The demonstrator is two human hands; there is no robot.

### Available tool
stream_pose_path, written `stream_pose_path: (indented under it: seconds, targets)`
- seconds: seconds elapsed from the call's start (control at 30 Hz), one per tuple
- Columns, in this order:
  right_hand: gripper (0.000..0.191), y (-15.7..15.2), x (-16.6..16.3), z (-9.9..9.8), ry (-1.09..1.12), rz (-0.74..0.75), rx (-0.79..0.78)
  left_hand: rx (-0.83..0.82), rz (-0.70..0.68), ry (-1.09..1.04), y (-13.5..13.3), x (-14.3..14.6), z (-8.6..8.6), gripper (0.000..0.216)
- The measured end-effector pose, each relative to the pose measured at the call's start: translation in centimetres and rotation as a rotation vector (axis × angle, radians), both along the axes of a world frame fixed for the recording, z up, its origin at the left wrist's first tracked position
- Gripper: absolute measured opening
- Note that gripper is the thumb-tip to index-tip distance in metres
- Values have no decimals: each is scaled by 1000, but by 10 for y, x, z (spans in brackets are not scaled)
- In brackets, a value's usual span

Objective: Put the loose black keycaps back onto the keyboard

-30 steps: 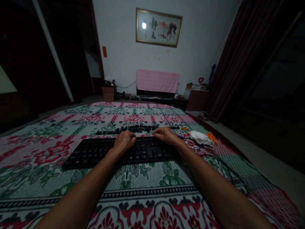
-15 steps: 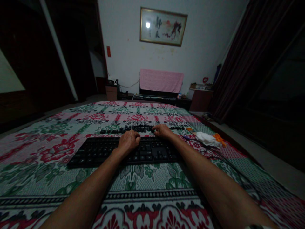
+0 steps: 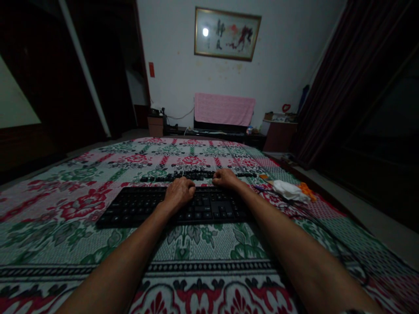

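A black keyboard (image 3: 131, 207) lies across the patterned bedspread, with a row of loose black keycaps (image 3: 198, 175) scattered behind its far edge. My left hand (image 3: 179, 191) is over the upper middle of the keyboard, fingers curled and thumb bent inward; what it holds, if anything, is hidden. Beyond the keyboard's far edge, my right hand (image 3: 225, 179) has its fingertips drawn together beside the keycaps. Whatever is between those fingertips is too small and dark to make out. Both forearms cover parts of the keyboard.
To the right lie a crumpled white cloth (image 3: 290, 191), an orange item (image 3: 307, 192) and a purple-handled tool (image 3: 262, 189). A black cable (image 3: 330, 235) runs along the bedspread (image 3: 81, 244) on that side. Past the bed stands a low cabinet with a pink cloth (image 3: 224, 109) above it.
My right hand's fingers, stretched toward the keycaps before, are now curled together and drawn slightly back. My left hand stays at the keyboard. The whole view has shifted slightly.
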State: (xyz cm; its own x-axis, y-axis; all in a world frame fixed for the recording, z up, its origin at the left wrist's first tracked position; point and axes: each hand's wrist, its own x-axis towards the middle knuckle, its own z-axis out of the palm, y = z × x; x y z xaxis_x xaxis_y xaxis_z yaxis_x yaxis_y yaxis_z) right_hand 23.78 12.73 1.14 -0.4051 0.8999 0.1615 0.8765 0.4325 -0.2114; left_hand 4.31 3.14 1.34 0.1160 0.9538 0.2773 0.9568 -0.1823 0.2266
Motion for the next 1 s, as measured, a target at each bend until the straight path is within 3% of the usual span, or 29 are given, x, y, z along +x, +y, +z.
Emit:
stream_pose_path:
  seconds: [0.27, 0.53, 0.7, 0.83, 1.0]
  targets:
    - [24, -16, 24, 8, 44, -55, -57, -6, 3, -1, 2, -1, -2, 30]
    - [28, -11, 36, 1, 21, -141, -45, -10, -6, 23, 0, -1, 0, 31]
    - [38, -11, 41, -3, 158, -46, 25, -12, 0, 26, 0, 0, 1, 32]
    - [40, -11, 41, -2, 145, 57, 31, -6, 0, 37, -1, 0, 1, 32]
    - [35, -9, 38, -2, 110, 22, -26, -7, -5, 31, -1, 0, 1, 32]
